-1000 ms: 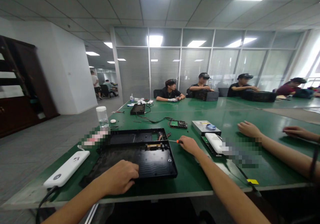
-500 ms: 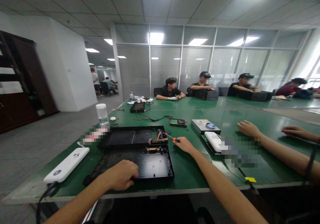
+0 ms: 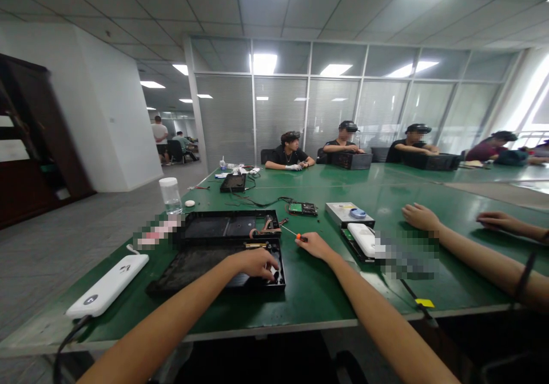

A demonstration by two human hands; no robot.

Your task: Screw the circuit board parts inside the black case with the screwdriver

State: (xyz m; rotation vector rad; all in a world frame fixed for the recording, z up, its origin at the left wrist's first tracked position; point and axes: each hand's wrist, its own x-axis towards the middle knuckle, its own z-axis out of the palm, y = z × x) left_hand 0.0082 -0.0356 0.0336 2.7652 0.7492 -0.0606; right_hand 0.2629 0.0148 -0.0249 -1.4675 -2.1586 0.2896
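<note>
My right hand [image 3: 316, 245] is closed round the black and orange handle of a screwdriver [image 3: 302, 237]. Its thin shaft points left, toward bundled wires [image 3: 262, 230] at the right end of the rear black casing half [image 3: 214, 228]. Over the right end of the front black casing half [image 3: 184, 266], my left hand [image 3: 258, 262] reaches down with fingers bent and apart. Small dark parts [image 3: 277, 278] lie by its fingertips; whether they touch is unclear. A brass-coloured strip [image 3: 256, 245] sits along that half's back edge.
A white power bank [image 3: 109, 285] and a clear jar [image 3: 170, 196] stand left. To the right are a metal drive [image 3: 343, 213], another white device [image 3: 362, 240] and a co-worker's arm [image 3: 467, 252]. A small circuit board [image 3: 302, 208] lies behind. Several people sit across the table.
My left hand has moved right and away from me, from the casing's front edge to its right end, and its fingers have opened out. My right hand keeps the screwdriver. The view has shifted slightly.
</note>
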